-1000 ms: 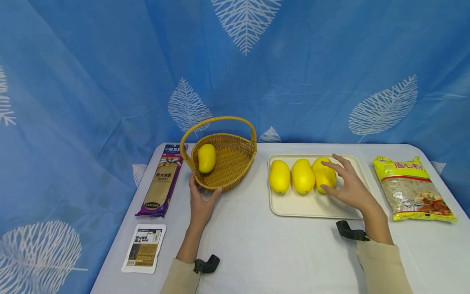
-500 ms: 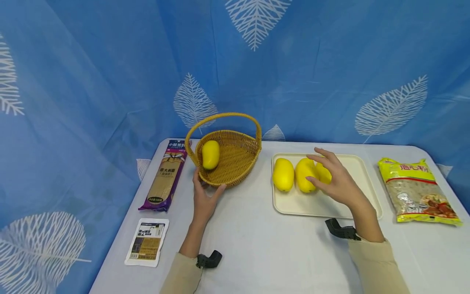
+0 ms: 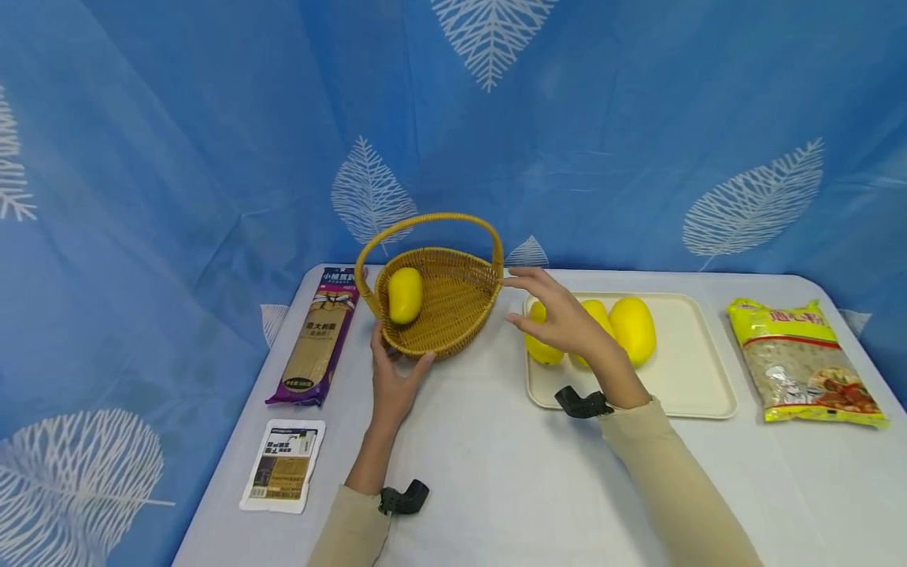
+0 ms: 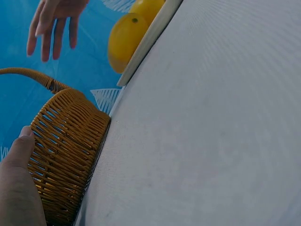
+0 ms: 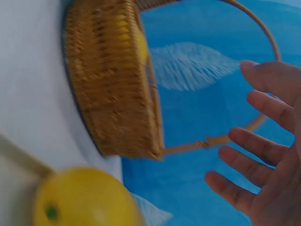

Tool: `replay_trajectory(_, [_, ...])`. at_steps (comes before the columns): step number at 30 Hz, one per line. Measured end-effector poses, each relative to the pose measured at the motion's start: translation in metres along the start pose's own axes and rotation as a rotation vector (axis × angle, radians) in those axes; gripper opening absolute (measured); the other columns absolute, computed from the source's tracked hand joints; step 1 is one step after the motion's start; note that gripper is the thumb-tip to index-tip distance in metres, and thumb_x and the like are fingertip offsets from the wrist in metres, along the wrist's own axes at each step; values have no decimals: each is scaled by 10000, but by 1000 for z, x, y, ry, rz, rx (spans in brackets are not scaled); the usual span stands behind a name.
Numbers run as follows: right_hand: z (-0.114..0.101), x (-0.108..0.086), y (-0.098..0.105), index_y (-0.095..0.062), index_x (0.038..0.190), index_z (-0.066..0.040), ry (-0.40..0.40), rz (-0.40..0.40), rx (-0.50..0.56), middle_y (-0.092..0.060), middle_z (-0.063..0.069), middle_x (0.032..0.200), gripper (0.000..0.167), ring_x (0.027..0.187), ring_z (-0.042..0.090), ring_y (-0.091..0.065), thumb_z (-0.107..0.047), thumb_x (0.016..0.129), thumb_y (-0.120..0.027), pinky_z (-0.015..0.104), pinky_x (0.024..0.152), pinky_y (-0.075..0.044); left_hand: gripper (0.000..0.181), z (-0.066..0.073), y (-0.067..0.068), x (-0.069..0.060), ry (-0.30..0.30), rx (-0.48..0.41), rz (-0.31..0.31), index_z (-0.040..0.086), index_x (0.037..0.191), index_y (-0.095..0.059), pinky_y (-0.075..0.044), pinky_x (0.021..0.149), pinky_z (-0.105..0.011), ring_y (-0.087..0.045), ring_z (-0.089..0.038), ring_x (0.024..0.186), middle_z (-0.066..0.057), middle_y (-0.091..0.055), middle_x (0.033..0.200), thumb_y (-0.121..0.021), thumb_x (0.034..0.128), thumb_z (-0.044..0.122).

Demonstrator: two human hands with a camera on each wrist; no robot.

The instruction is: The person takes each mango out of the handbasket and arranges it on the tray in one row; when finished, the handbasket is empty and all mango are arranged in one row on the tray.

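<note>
A wicker basket with an arched handle stands at the back of the table, with one yellow mango inside at its left. My left hand holds the basket's near left side; in the left wrist view the thumb lies along the woven wall, while the other fingers are hidden. Between basket and tray, my right hand hovers with spread fingers and nothing in it. Under and beside it, three more mangoes lie on a cream tray, the rightmost mango fully visible and the others partly covered.
Left of the basket lies a purple pack of noodles, with a small white pouch nearer the front. A yellow bag of pasta is right of the tray. A blue leaf-print cloth hangs behind the table.
My right hand has moved left from above the rightmost mango on the tray to near the basket's right side, holding nothing. The left hand stays at the basket; the view has shifted slightly.
</note>
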State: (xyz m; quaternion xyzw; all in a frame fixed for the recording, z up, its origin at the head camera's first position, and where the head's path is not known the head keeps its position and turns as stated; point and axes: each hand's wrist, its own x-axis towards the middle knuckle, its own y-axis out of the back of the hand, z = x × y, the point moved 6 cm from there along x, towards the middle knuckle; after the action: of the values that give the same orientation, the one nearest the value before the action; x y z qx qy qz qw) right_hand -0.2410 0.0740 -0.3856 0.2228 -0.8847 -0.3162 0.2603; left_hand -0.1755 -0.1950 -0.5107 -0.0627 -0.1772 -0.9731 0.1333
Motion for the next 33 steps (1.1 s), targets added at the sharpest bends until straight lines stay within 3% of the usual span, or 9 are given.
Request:
replay_trajectory(6, [0,21,-31,-539,1370,-58,33,-22,38,-474,146,1427,509,1338,288,-437,-145,900,-713,507,1108,-377,991,4,1,1,-36,7,4,319,1559,-55,-366,1080,-466,-382,-242,1330,-55,-271,1563,-754,858,368])
replay_trajectory(14, [-1,41,-67,-519,1399,-100,-15,-78,24,-460,126,1439,529,1323,306,-465,-267,926,-686,508,1092,-402,1000,2,1,1,-38,16,10,292,1566,-52,-378,1079,-459,-396,-233,1323,-48,-264,1575,-754,857,372])
replay_trajectory(22, [1,54,-88,-520,1401,-114,-26,-111,12,-466,126,1410,525,1298,308,-469,-281,930,-680,506,1062,-429,997,5,1,1,-57,28,9,275,1566,-58,-396,1069,-470,-404,-260,1320,-72,-274,1566,-750,857,392])
replay_trajectory(27, [5,70,-100,-496,1423,-124,-78,-166,-17,-398,147,1493,560,1369,315,-411,-341,935,-665,522,1081,-410,993,4,3,2,-53,35,14,271,1565,-58,-393,1072,-458,-393,-238,1333,-67,-279,1563,-748,860,383])
replay_trajectory(33, [-2,90,-111,-496,1424,-111,-70,-231,-64,-409,150,1474,578,1322,300,-462,-335,924,-680,478,1070,-435,997,3,2,1,-35,36,14,287,1563,-52,-402,1072,-459,-399,-245,1332,-55,-265,1572,-747,858,397])
